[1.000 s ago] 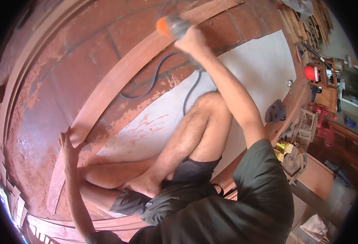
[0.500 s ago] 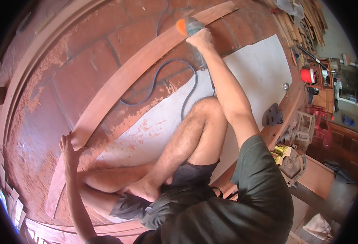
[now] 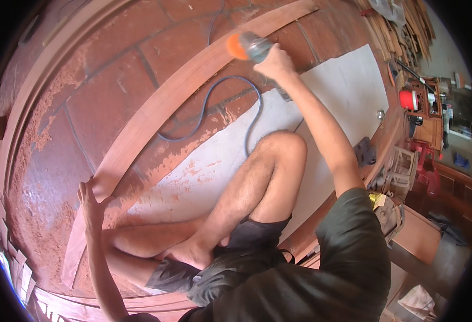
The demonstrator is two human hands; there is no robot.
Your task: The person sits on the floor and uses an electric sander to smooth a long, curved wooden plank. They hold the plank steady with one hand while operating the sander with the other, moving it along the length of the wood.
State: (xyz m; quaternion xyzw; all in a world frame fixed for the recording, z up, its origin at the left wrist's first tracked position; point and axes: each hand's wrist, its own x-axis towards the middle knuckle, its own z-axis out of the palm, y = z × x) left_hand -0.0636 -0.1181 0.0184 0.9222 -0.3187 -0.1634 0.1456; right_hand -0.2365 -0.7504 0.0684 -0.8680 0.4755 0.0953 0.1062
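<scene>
A long, curved wooden board (image 3: pixel 145 122) lies across the floor from the lower left to the far top. My left hand (image 3: pixel 91 208) grips its near part, with the fingers at one edge and the thumb spread toward the other. My right hand (image 3: pixel 277 63) is wrapped round the body of a grey-green angle grinder (image 3: pixel 257 47). The grinder's orange disc (image 3: pixel 237 47) is over the board's far part and is blurred. Whether the disc touches the wood, I cannot tell.
A blue cord (image 3: pixel 206 102) loops between the board and a white sheet (image 3: pixel 348 80) beside my bent knee. Reddish sawdust (image 3: pixel 45 225) covers the tiled floor at left. Another curved wooden piece (image 3: pixel 37 80) lies farther left. Wood strips (image 3: pixel 415 32) are stacked at the far right.
My right hand and the grinder have shifted slightly nearer and to the right, and my right elbow has swung out to the right. My left hand stays in place on the board.
</scene>
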